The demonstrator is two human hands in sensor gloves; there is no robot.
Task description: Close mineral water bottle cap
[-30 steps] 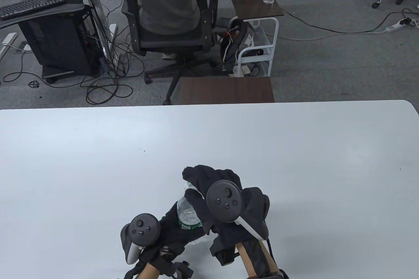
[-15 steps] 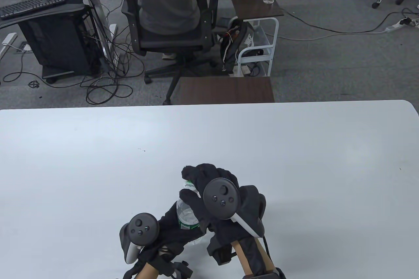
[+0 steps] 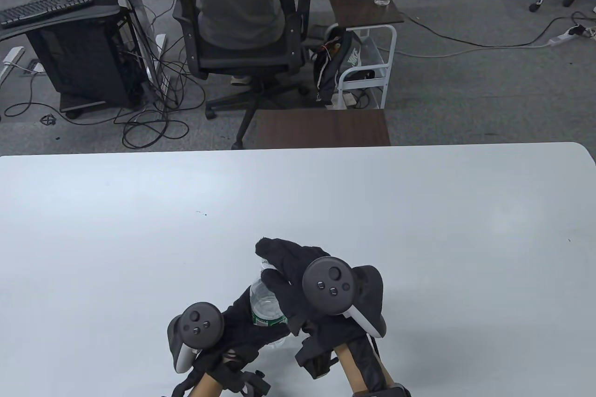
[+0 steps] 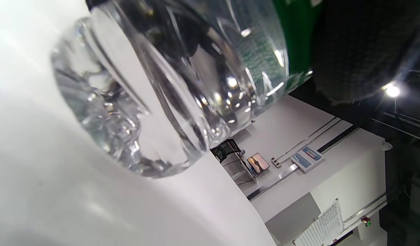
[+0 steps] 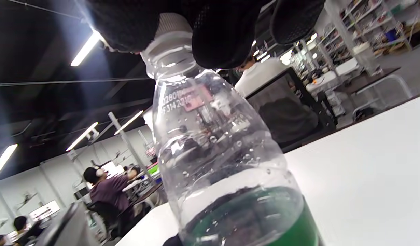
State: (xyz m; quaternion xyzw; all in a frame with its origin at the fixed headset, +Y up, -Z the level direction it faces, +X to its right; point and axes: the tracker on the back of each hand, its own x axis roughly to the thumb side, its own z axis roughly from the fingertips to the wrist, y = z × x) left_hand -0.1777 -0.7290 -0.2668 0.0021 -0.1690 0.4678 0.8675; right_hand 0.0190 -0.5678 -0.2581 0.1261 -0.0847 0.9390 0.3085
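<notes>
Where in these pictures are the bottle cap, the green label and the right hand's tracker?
bottle cap (image 5: pixel 170 24): right wrist view, on its ribbed white side between the gloved fingers.
green label (image 5: pixel 254 218): right wrist view, on the band around the bottle's body.
right hand's tracker (image 3: pixel 328 284): table view, on its round black face.

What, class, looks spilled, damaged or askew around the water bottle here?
Nothing stands out. The bottle stands on the table, the left hand holds its body, and the right hand grips the white cap on the neck. No spill shows.
</notes>
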